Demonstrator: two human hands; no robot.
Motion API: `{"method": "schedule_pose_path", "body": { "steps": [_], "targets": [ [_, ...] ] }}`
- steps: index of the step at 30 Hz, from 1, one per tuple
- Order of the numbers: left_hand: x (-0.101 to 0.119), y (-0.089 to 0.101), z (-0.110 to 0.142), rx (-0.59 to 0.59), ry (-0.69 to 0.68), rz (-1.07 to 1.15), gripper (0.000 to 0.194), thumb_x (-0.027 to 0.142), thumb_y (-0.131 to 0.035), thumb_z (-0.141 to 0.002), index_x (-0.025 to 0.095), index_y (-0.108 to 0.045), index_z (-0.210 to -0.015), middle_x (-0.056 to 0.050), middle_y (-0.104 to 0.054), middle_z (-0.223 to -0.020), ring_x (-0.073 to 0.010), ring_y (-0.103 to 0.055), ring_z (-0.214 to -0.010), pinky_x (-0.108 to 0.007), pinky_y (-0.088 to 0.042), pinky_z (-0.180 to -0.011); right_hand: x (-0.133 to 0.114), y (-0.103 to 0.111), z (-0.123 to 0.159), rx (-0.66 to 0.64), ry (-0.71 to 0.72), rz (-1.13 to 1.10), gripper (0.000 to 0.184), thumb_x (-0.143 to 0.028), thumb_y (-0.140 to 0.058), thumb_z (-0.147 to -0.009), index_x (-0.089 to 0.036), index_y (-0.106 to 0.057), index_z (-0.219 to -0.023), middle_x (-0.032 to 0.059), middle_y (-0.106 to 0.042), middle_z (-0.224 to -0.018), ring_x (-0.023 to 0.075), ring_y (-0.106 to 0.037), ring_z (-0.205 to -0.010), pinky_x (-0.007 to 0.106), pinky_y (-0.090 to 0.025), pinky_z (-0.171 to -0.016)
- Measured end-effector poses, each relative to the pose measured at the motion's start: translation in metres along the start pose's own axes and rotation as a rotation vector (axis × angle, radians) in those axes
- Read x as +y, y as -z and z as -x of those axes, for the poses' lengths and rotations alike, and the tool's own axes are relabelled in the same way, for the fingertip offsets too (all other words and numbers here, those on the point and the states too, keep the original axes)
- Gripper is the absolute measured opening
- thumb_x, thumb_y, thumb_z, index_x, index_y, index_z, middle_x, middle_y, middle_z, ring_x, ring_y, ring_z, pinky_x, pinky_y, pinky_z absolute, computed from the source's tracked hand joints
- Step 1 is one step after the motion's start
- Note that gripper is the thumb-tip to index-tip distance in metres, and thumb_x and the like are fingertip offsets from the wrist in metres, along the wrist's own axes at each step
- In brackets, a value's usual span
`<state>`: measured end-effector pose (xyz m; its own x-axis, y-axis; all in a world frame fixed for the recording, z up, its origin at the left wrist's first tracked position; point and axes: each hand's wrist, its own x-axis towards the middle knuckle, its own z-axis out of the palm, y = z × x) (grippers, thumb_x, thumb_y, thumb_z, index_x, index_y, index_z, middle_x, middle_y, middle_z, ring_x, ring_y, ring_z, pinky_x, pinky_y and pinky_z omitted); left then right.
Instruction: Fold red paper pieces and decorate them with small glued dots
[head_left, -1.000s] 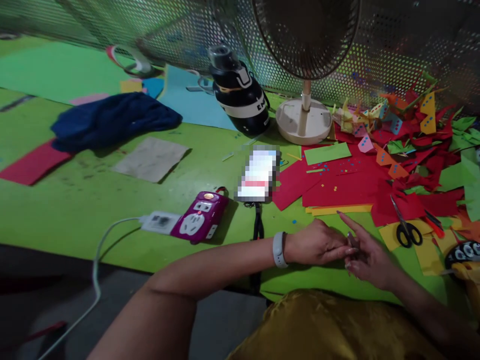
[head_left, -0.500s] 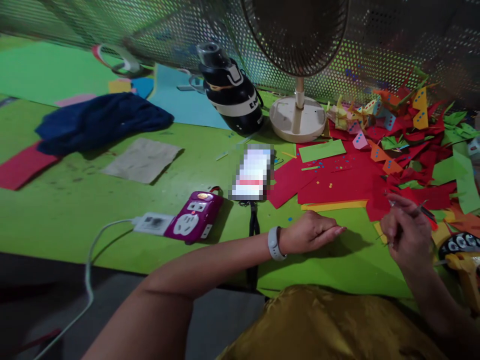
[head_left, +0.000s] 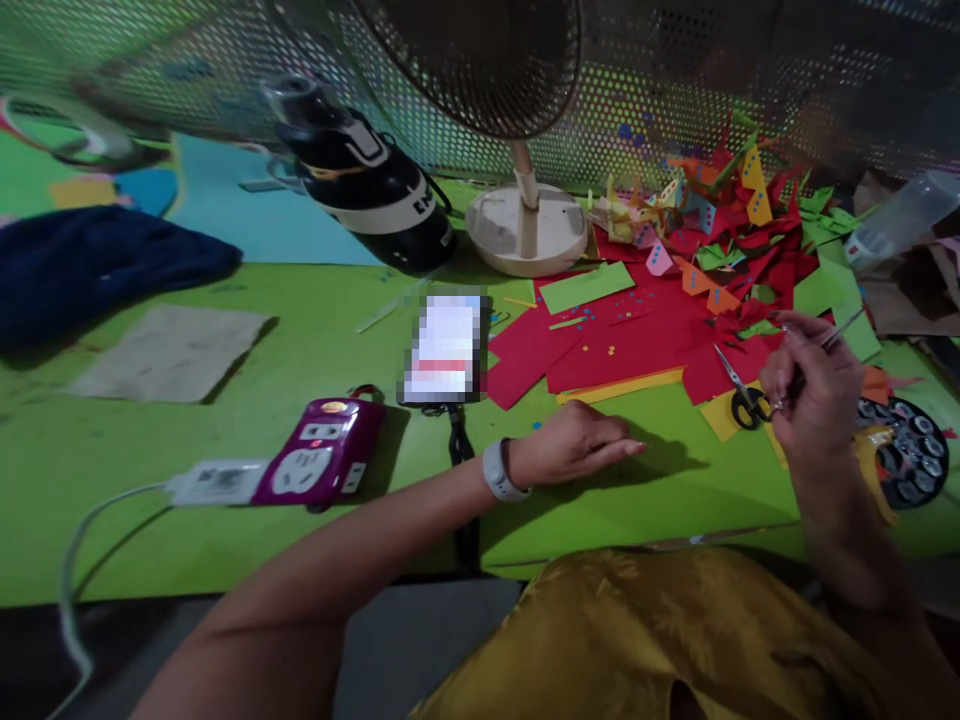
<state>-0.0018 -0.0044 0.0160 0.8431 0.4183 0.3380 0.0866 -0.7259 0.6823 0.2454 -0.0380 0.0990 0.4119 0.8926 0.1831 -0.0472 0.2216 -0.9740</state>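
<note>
My left hand (head_left: 577, 440), with a grey band at the wrist, rests low over the green tabletop. Its fingers are curled and pressed together, and whatever may be between them is too small or hidden to make out. Further right, my right hand (head_left: 814, 390) is raised a little, its fingers closed around a thin pointed metal tool (head_left: 844, 327) whose tip sticks out at the upper right. Just left of that hand lies a pair of scissors with black handles (head_left: 748, 408), over yellow paper (head_left: 720, 420). Red paper sheets (head_left: 637, 340) spread beyond both hands.
A phone (head_left: 444, 350) with a blurred screen and a purple power socket (head_left: 319, 455) lie left of my hands. Behind stand a black bottle (head_left: 382, 205) and a fan (head_left: 525, 235). Folded paper pieces (head_left: 705, 240) pile up at the back right, near a clear plastic container (head_left: 904, 220).
The view has turned to the right, so things sit further left. The scissors now show clearly beside my right hand. My left hand keeps about the same closed pose.
</note>
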Motion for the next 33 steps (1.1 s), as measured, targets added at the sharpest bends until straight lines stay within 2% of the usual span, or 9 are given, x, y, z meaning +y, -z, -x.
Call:
{"method": "schedule_pose_path", "body": {
  "steps": [2,5,7,9,13,17,22,27,33],
  "targets": [
    [0.001,0.003,0.0,0.027,0.023,0.021,0.047,0.042,-0.036,-0.107,0.018,-0.065,-0.079,-0.004,-0.069,-0.065,-0.0128,-0.064,-0.057,-0.023,-0.045,-0.057,-0.003,0.0,0.003,-0.021,-0.02,0.027,0.009,-0.032,-0.07,-0.083,-0.026,-0.068,-0.09,-0.0108,-0.044,-0.042,0.0062,-0.03,-0.031,0.022,-0.022,-0.032],
    [0.0,0.007,0.0,0.061,0.096,-0.004,0.031,0.034,-0.041,-0.104,0.019,-0.067,-0.113,-0.008,-0.077,-0.091,-0.0158,-0.073,-0.076,-0.024,-0.053,-0.069,-0.008,0.003,0.005,-0.092,-0.054,0.087,0.016,-0.036,-0.073,-0.08,-0.024,-0.069,-0.091,-0.0102,-0.05,-0.045,0.0057,-0.033,-0.03,0.021,-0.021,-0.03],
    [-0.005,0.008,0.0,0.084,0.152,-0.076,0.032,0.033,-0.047,-0.102,0.019,-0.064,-0.125,-0.011,-0.077,-0.104,-0.0199,-0.074,-0.089,-0.029,-0.056,-0.077,-0.008,0.009,0.005,-0.181,-0.093,0.196,0.023,-0.039,-0.073,-0.081,-0.023,-0.07,-0.098,-0.0089,-0.055,-0.05,0.0059,-0.037,-0.032,0.021,-0.023,-0.032],
    [-0.013,0.009,0.002,0.108,0.197,-0.175,0.035,0.031,-0.05,-0.099,0.019,-0.063,-0.129,-0.015,-0.073,-0.121,-0.0262,-0.071,-0.108,-0.04,-0.056,-0.092,-0.003,0.019,0.004,-0.28,-0.095,0.409,0.028,-0.041,-0.072,-0.083,-0.022,-0.071,-0.104,-0.006,-0.061,-0.057,0.0073,-0.043,-0.038,0.021,-0.031,-0.037],
    [-0.032,0.004,0.005,0.079,0.264,-0.359,0.058,0.022,-0.054,-0.093,0.017,-0.046,-0.15,-0.017,-0.048,-0.156,-0.0316,-0.042,-0.147,-0.054,-0.033,-0.121,0.014,0.039,-0.002,-0.357,0.023,1.061,0.028,-0.037,-0.068,-0.087,-0.023,-0.072,-0.11,0.0057,-0.075,-0.085,0.0205,-0.067,-0.071,0.031,-0.048,-0.061],
    [-0.041,-0.007,0.006,0.021,0.285,-0.429,0.068,0.046,-0.051,-0.099,0.013,-0.035,-0.156,-0.018,-0.036,-0.162,-0.0324,-0.031,-0.152,-0.053,-0.02,-0.126,0.026,0.044,-0.008,-0.398,0.026,1.414,0.035,-0.032,-0.055,-0.095,-0.019,-0.066,-0.126,0.0155,-0.074,-0.112,0.0336,-0.07,-0.1,0.044,-0.052,-0.081],
    [-0.038,-0.012,0.007,-0.076,0.222,-0.42,0.083,0.066,-0.041,-0.097,0.013,-0.028,-0.159,-0.017,-0.029,-0.165,-0.0323,-0.029,-0.153,-0.05,-0.014,-0.126,0.039,0.02,0.002,-0.535,0.017,1.469,0.044,-0.026,-0.043,-0.1,-0.018,-0.053,-0.143,0.0172,-0.063,-0.135,0.0327,-0.065,-0.116,0.043,-0.052,-0.091],
    [-0.034,-0.01,0.008,-0.114,0.226,-0.536,0.082,0.067,-0.031,-0.099,0.013,-0.023,-0.161,-0.016,-0.029,-0.165,-0.0285,-0.027,-0.154,-0.046,-0.016,-0.127,0.063,0.007,0.017,-0.687,0.002,1.682,0.05,-0.037,-0.039,-0.104,-0.019,-0.046,-0.15,0.0171,-0.067,-0.126,0.0309,-0.067,-0.112,0.038,-0.054,-0.085],
    [-0.032,-0.01,0.01,-0.141,0.222,-0.652,0.084,0.068,-0.027,-0.099,0.011,-0.023,-0.16,-0.017,-0.031,-0.165,-0.0282,-0.029,-0.153,-0.047,-0.019,-0.126,0.068,0.024,0.006,-0.581,-0.02,1.86,0.049,-0.035,-0.03,-0.106,-0.025,-0.043,-0.152,0.0154,-0.068,-0.12,0.0293,-0.069,-0.105,0.036,-0.052,-0.078]
  ]
}}
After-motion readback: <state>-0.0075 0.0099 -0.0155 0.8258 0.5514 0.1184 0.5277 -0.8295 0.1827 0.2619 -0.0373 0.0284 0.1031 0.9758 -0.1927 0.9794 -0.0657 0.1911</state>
